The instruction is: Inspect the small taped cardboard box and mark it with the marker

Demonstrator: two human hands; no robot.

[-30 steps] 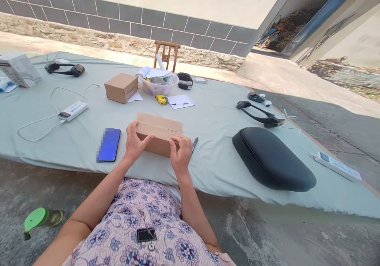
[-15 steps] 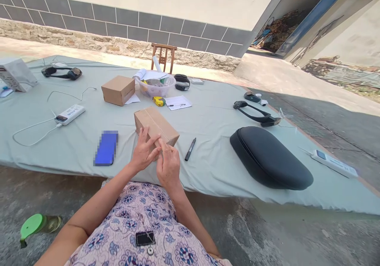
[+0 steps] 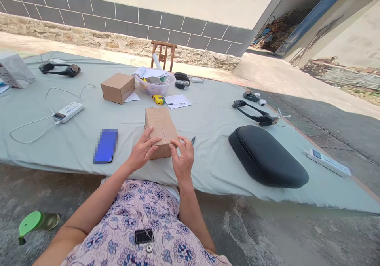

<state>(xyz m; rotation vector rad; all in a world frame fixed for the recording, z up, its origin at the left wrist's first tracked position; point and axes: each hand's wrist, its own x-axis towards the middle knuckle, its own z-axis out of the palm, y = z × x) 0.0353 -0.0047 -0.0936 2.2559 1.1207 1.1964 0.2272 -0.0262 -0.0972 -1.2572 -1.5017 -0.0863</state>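
A taped brown cardboard box (image 3: 160,127) lies on the pale green cloth (image 3: 208,119), its long side pointing away from me. My left hand (image 3: 143,150) grips its near left corner, fingers laid over the top. My right hand (image 3: 183,159) holds its near right corner with curled fingers. A black pen (image 3: 193,140) peeks out just beyond my right fingers. A blue phone (image 3: 106,146) lies flat to the left of the box.
A second cardboard box (image 3: 118,87), a clear bowl (image 3: 156,84), a yellow tape measure (image 3: 158,99) and a paper sheet (image 3: 178,101) lie farther back. A black padded case (image 3: 268,156) sits right. A power bank (image 3: 68,111) with cable lies left. A green-lidded bottle (image 3: 35,222) lies on the ground.
The box has been turned on the cloth from lying crosswise to pointing lengthwise away from me. Both hands shifted with it to its near end.
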